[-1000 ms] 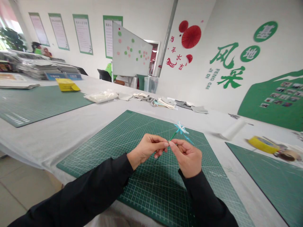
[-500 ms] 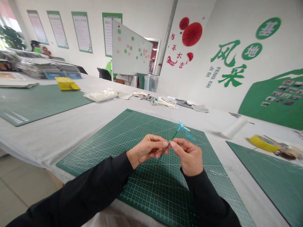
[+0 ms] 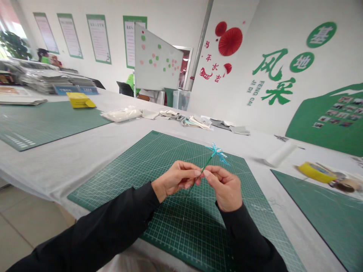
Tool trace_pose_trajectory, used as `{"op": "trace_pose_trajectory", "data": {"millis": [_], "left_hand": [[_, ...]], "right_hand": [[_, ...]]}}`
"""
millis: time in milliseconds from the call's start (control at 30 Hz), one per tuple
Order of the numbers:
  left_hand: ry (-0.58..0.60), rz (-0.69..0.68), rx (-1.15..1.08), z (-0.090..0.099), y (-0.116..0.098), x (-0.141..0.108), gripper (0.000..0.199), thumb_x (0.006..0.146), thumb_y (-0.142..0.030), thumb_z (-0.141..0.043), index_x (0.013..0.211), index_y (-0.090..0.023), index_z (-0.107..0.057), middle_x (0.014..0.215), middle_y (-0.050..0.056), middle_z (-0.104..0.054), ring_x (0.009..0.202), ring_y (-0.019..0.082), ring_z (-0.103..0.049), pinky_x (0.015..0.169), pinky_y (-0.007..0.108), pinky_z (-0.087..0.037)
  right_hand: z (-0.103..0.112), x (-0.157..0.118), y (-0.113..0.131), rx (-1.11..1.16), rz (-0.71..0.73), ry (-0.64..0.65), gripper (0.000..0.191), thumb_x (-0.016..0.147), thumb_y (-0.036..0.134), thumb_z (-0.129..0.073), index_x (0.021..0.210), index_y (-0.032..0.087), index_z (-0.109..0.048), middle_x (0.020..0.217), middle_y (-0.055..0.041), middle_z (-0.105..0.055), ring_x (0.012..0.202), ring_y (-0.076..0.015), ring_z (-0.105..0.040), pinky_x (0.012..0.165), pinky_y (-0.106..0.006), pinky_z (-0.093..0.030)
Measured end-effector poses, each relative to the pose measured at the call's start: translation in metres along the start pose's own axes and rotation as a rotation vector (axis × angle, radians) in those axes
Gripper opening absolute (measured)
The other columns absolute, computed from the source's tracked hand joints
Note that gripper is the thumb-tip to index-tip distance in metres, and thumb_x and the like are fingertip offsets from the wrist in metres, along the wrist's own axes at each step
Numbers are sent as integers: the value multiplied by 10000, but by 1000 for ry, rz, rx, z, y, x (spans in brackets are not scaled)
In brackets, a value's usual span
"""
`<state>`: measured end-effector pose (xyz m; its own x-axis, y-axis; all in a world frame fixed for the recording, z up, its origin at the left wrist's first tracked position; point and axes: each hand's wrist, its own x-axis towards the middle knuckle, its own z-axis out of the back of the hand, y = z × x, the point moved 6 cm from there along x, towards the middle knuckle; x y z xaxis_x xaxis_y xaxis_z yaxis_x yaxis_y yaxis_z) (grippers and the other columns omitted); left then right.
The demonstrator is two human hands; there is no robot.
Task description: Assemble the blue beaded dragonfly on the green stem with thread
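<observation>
A handmade flower [image 3: 217,152] with blue petals, white bead-like parts and a thin green stem is held up over the green cutting mat [image 3: 133,170]. My left hand [image 3: 179,176] pinches the stem between thumb and fingers. Close against it, my right hand [image 3: 225,186] also grips the stem with thumb and forefinger, just under the bloom. The stem tilts, its blossom pointing up and to the right, while its lower end pokes out below my fingers. Part of the stem is hidden by my fingertips.
More cutting mats lie left [image 3: 51,122] and right. Fabric scraps [image 3: 198,121] and a plastic bag [image 3: 121,114] line the table's far side. A yellow tape roll [image 3: 316,172] rests at right. Stacked papers [image 3: 39,77] stand at far left, with a person [image 3: 45,56] beyond.
The flower has turned slightly between my fingers, so its blue petals sit at a different angle. Both hands stay nearly in place.
</observation>
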<state>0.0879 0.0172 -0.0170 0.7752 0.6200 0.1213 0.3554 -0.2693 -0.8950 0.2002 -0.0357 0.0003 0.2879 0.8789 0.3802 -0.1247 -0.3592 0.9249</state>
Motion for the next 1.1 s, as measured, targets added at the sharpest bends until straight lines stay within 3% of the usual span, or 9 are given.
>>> {"op": "trace_pose_trajectory", "data": {"millis": [467,633,1100], "left_hand": [[-15,-35,-6,2,-1,0,197,700,-280,-715,711,-87,-677,587,13,-621,357,-2,-417,357,140,-234],[-22,-33,8,3,-1,1,193,699,-277,-718,710,-88,-679,587,13,-622,361,-1,-416,359,143,-236],[-56,-32,-6,3,-1,1,199,687,-278,-726,708,-86,-680,567,13,-625,355,-6,-401,360,139,-240]], "right_hand": [[0,0,2,-6,34,-19,182,718,326,-693,742,147,-678,418,59,-444,407,-40,-260,417,-215,-196],[0,-1,4,-30,34,-40,183,711,329,-694,727,147,-673,405,77,-369,407,-45,-229,421,-222,-170],[3,0,1,-52,21,-51,197,700,346,-699,716,151,-673,417,80,-355,415,-47,-226,420,-214,-177]]}}
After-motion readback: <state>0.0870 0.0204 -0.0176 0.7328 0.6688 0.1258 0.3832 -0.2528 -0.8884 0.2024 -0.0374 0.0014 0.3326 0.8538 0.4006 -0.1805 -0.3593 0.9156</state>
